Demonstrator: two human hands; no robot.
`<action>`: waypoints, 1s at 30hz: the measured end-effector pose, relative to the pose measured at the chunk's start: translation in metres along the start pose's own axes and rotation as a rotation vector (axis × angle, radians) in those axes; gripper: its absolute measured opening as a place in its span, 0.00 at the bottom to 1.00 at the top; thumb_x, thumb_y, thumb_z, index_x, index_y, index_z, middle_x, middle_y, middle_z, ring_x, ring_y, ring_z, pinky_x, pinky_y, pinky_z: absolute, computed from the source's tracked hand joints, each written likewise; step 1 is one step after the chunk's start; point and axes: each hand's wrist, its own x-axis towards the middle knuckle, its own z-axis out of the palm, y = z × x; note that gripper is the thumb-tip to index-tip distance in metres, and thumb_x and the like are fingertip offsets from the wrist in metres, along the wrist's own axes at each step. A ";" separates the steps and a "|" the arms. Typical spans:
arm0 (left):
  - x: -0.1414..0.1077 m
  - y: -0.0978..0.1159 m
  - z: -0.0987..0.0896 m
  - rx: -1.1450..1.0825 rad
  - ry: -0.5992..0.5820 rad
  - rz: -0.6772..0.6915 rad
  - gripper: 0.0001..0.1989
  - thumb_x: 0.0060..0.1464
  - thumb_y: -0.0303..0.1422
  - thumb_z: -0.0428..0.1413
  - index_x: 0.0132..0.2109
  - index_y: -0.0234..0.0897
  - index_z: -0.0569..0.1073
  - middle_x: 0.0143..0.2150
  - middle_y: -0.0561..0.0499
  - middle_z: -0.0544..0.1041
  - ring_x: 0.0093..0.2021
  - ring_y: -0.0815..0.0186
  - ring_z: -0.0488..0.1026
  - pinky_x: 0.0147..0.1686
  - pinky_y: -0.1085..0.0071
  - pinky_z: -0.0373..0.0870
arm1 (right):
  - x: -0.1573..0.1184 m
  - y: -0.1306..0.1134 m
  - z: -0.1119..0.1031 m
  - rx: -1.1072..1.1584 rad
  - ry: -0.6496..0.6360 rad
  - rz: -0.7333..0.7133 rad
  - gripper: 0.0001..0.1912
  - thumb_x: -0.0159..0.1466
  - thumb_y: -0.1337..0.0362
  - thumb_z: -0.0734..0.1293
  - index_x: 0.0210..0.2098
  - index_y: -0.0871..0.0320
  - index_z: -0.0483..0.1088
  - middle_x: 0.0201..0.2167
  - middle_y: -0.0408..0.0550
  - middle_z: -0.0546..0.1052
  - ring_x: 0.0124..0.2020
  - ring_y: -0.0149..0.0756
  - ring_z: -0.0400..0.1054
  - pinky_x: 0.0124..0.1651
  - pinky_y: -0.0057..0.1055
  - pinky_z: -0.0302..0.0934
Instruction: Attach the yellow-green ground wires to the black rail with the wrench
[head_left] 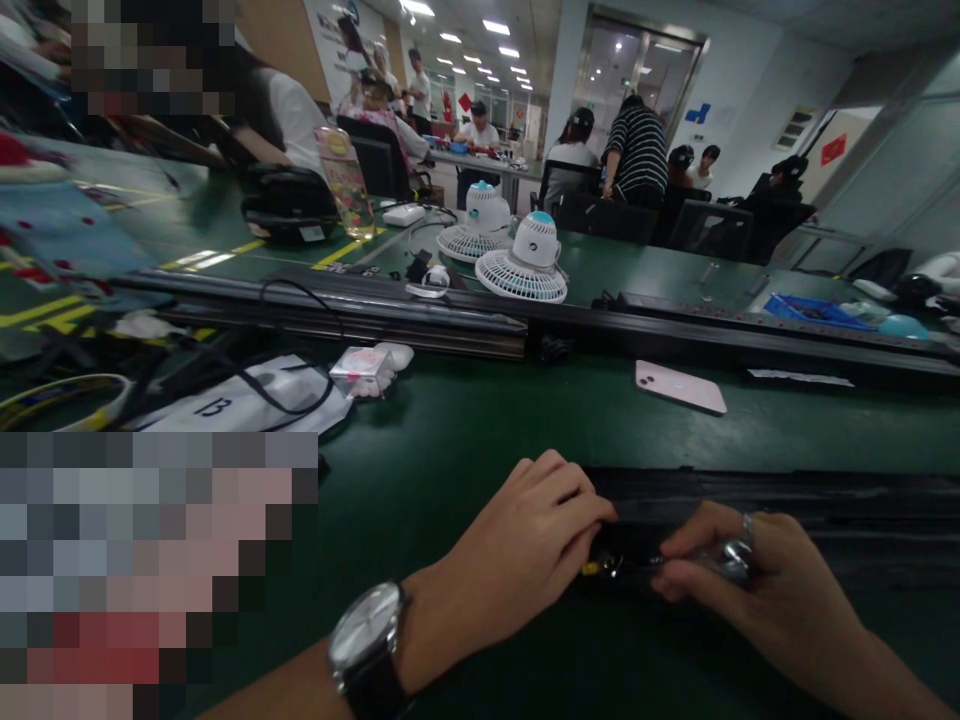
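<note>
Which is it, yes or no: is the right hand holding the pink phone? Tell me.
No, the pink phone lies on the green table, apart from the right hand.

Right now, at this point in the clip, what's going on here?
A person has both hands at a green table. The left hand is at one end of a long black piece. The right hand grips a clear-handled tool, pointed toward a small metal fitting. A pink phone lies beyond.

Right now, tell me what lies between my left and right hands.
In the head view, a small shiny piece and a yellow bit lie between your left hand and right hand, too small and dark to identify.
</note>
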 end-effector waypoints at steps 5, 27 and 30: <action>-0.001 0.001 -0.002 0.005 -0.018 -0.009 0.10 0.70 0.27 0.49 0.53 0.41 0.71 0.49 0.51 0.71 0.49 0.62 0.63 0.48 0.62 0.60 | 0.002 -0.003 -0.002 -0.040 -0.010 0.001 0.05 0.67 0.60 0.71 0.35 0.52 0.76 0.24 0.38 0.79 0.21 0.32 0.73 0.24 0.26 0.62; 0.000 0.003 -0.004 0.009 -0.046 -0.023 0.10 0.70 0.28 0.49 0.53 0.42 0.71 0.49 0.52 0.71 0.49 0.63 0.64 0.47 0.63 0.60 | 0.008 -0.011 -0.019 -0.127 -0.127 0.055 0.05 0.72 0.62 0.63 0.42 0.52 0.72 0.34 0.41 0.77 0.32 0.33 0.72 0.35 0.29 0.63; -0.001 0.002 -0.004 0.011 -0.042 -0.019 0.10 0.70 0.28 0.49 0.53 0.42 0.71 0.50 0.52 0.71 0.49 0.63 0.64 0.47 0.63 0.60 | 0.009 -0.012 -0.021 -0.110 -0.157 0.086 0.06 0.72 0.61 0.63 0.43 0.52 0.72 0.35 0.41 0.76 0.32 0.33 0.71 0.35 0.29 0.63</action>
